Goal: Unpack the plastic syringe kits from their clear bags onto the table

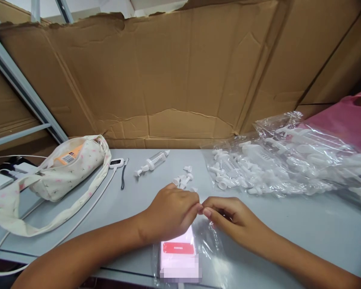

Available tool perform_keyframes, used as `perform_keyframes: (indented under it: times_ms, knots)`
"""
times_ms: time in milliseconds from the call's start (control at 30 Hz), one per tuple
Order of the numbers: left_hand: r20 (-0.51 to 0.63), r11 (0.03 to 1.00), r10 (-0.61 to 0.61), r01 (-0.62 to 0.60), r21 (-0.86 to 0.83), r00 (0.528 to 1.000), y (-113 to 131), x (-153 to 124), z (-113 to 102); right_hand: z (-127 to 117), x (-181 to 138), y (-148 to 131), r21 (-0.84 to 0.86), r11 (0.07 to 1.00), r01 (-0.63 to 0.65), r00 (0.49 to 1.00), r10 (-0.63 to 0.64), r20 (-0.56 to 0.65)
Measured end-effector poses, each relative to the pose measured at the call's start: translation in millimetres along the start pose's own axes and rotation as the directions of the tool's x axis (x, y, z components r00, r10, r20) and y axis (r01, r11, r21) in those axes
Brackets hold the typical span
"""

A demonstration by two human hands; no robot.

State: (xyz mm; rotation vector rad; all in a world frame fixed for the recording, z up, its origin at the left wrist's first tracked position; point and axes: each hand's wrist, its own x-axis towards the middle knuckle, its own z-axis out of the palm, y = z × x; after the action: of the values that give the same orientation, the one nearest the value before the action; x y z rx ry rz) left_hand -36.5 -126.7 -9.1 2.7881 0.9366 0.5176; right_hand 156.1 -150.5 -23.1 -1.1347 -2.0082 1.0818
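My left hand [175, 210] is closed, with its knuckles up and its thumb and finger pinched together. Its fingertips meet those of my right hand [236, 220], which also pinches, thumb against forefinger. Whatever sits between the fingers is too small or hidden to make out. Just under the hands lies a clear plastic bag [212, 257], and a phone [179, 259] with a lit pink and red screen is partly covered by my left hand. Several small white plastic parts [185, 179] lie loose behind my left hand. Farther back rests a clear syringe [157, 160] with white ends.
Clear bags of white plastic parts [252, 166] spread over the right of the grey table [307, 224]. A pink bag [343, 116] stands behind them. At left lie a floral pouch [75, 168], a small white device [116, 163] and its cable. Cardboard [174, 76] walls the back.
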Motion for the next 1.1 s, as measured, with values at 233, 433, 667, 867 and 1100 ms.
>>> perform_keyframes:
  times_ms: [233, 433, 667, 867, 1100]
  knots:
    - [0.034, 0.987, -0.083, 0.087, -0.137, 0.996, 0.2, 11.7, -2.6, -3.6, 5.6, 0.8, 0.143, 0.989, -0.032, 0.994, 0.047, -0.104]
    - [0.011, 0.992, -0.090, 0.090, -0.086, 0.996, -8.3, 14.3, -15.8, -16.9, 8.0, -5.9, 0.037, 0.999, -0.029, 0.985, 0.035, -0.169]
    - [-0.031, 0.995, -0.073, 0.075, 0.064, 0.997, -18.8, 13.4, -32.8, -32.9, 7.6, -7.8, -0.034, 0.999, -0.025, 0.971, 0.016, -0.237]
    - [-0.043, 0.983, -0.102, 0.107, 0.148, 0.994, -27.9, 13.6, -37.1, -42.0, 8.4, -3.3, -0.058, 0.998, -0.014, 0.959, -0.003, -0.284]
    - [-0.089, 0.966, -0.251, 0.255, 0.035, 0.964, -28.4, 10.4, -41.3, -51.5, 4.8, -4.9, -0.098, 0.995, 0.012, 0.939, -0.045, -0.340]
